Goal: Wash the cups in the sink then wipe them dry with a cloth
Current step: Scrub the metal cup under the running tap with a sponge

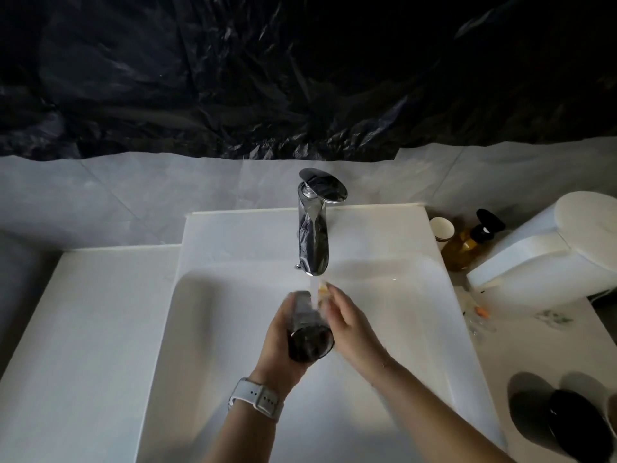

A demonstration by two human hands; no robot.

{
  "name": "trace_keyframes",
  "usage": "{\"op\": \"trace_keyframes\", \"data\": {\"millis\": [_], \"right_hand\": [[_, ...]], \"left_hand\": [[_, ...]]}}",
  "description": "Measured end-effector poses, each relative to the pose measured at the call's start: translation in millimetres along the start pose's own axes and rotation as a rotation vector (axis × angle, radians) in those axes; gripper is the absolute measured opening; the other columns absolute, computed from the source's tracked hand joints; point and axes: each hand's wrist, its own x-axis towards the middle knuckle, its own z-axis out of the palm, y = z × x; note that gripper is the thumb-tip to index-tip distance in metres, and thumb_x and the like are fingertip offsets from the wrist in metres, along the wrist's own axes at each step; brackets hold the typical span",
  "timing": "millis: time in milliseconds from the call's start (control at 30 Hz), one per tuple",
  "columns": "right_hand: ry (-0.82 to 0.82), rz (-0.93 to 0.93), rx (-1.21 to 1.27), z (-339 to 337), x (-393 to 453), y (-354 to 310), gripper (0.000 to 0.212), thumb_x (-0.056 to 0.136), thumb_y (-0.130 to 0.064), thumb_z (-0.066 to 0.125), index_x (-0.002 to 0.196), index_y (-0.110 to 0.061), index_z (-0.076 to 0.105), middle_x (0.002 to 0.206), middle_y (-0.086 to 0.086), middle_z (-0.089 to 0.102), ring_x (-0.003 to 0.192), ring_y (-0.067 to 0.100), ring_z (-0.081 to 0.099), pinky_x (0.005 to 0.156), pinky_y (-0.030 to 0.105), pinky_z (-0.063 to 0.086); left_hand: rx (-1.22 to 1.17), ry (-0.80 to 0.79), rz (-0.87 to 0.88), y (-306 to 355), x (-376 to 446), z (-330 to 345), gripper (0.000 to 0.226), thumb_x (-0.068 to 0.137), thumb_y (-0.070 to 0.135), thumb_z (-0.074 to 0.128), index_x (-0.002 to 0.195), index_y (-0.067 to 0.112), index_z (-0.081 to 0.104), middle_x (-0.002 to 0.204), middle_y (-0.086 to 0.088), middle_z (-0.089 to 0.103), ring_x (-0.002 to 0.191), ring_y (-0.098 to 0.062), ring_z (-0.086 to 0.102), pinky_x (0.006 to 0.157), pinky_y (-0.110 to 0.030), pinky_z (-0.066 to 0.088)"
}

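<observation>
left hand (280, 342) grips a dark glass cup (309, 329) around its body, fingers curled round it, cup tilted with its base toward the camera and mouth toward the faucet (314, 235), held over the sink (207, 329) in the running water stream (314, 292). right hand (347, 325) lies against the cup's right side with fingers fairly straight, rubbing or steadying; hard to tell if it pinches the rim. something small and yellowish (323, 289) sits at its fingertips, too blurred to name. risks: wet glass likely slippery, so a one-hand grip could let it slide and hit the hard basin; cup sits close under the spout, so a lift could knock it against the metal; water striking the tilted wall may splash onto the desk (534, 335). another dark cup (577, 426) waits on the desk at right, near the edge of view. no cloth visible, so drying is not yet started.
</observation>
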Motion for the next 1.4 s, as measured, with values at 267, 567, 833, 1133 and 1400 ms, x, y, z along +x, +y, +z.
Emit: {"op": "trace_keyframes", "data": {"millis": [267, 567, 833, 1133, 1400], "right_hand": [[-0.075, 0.033, -0.020, -7, 31, -10, 0.031, 0.101, -0.020, 0.045, 0.129, -0.011, 0.055, 0.126, 0.003, 0.060, 0.117, 0.018, 0.056, 0.100, 0.026, 0.041], [-0.109, -0.008, -0.052, -6, 11, -25, 0.037, 0.102, -0.017, 0.043, 0.138, -0.012, 0.048, 0.137, 0.002, 0.051, 0.127, 0.012, 0.047, 0.100, 0.012, 0.033], [-0.124, 0.074, 0.098, -18, -31, -23, 0.056, 0.092, -0.025, 0.062, 0.142, -0.027, 0.037, 0.135, -0.016, 0.048, 0.123, -0.006, 0.046, 0.096, 0.002, 0.035], [0.081, 0.068, -0.355, -27, 5, -32, 0.021, 0.085, -0.022, 0.065, 0.105, -0.023, 0.072, 0.101, -0.004, 0.074, 0.092, 0.019, 0.067, 0.075, 0.023, 0.049], [-0.186, 0.389, -0.170, -28, 40, -50, 0.007, 0.074, -0.004, 0.062, 0.079, 0.001, 0.063, 0.068, 0.015, 0.064, 0.058, 0.032, 0.068, 0.054, 0.032, 0.053]], "left_hand": [[0.021, 0.033, -0.032, -4, 0, 7, 0.035, 0.092, 0.038, 0.057, 0.114, 0.013, 0.066, 0.107, -0.015, 0.069, 0.096, -0.028, 0.067, 0.091, -0.043, 0.050], [0.028, 0.002, -0.024, -9, -3, 2, 0.035, 0.099, 0.042, 0.049, 0.109, 0.017, 0.071, 0.110, -0.013, 0.071, 0.097, -0.026, 0.070, 0.088, -0.043, 0.052], [0.022, -0.070, 0.066, 12, 5, -11, 0.053, 0.098, 0.046, 0.048, 0.130, 0.003, 0.050, 0.122, -0.026, 0.055, 0.108, -0.038, 0.059, 0.086, -0.047, 0.051], [0.465, 0.004, 0.107, 5, -14, -13, 0.042, 0.097, 0.055, 0.041, 0.129, 0.031, 0.056, 0.129, 0.005, 0.063, 0.115, -0.014, 0.060, 0.100, -0.037, 0.042], [1.029, -0.189, 0.549, 27, -10, -43, 0.075, 0.072, 0.001, 0.068, 0.138, 0.023, 0.042, 0.131, 0.008, 0.057, 0.120, -0.007, 0.053, 0.095, -0.015, 0.042]]}}
